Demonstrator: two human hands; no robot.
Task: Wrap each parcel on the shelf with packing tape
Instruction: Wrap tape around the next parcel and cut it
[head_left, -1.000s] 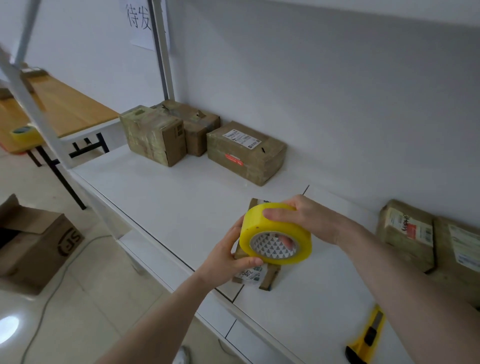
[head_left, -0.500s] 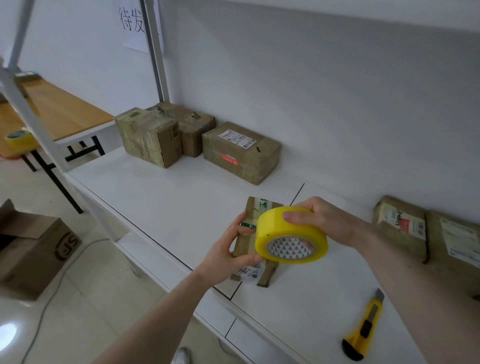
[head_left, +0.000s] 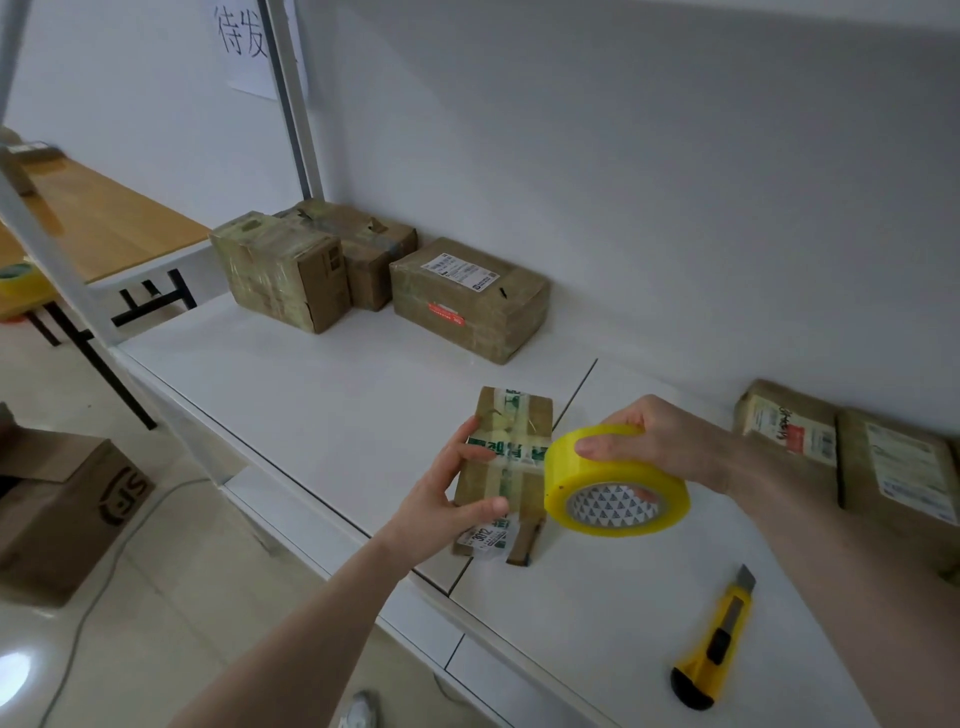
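A small flat brown parcel (head_left: 511, 441) with green-printed tape lies near the front edge of the white shelf (head_left: 322, 395). My left hand (head_left: 447, 493) grips its left side, thumb on the near end and fingers across the top. My right hand (head_left: 660, 441) holds a yellow roll of packing tape (head_left: 615, 480) just right of the parcel, fingers curled over its rim. Three taped parcels stand at the back left: a cube (head_left: 283, 270), one behind it (head_left: 363, 249) and a labelled one (head_left: 467, 296). Two more parcels (head_left: 789, 431) (head_left: 898, 467) sit at the right.
A yellow utility knife (head_left: 714, 639) lies on the shelf near the front right. An open cardboard box (head_left: 57, 499) stands on the floor at left. A wooden table (head_left: 98, 223) with another tape roll (head_left: 18, 278) is beyond the shelf post (head_left: 293, 98).
My right hand has carried the tape roll to the right, uncovering the small parcel. My left hand has shifted from the roll onto the parcel's left side.
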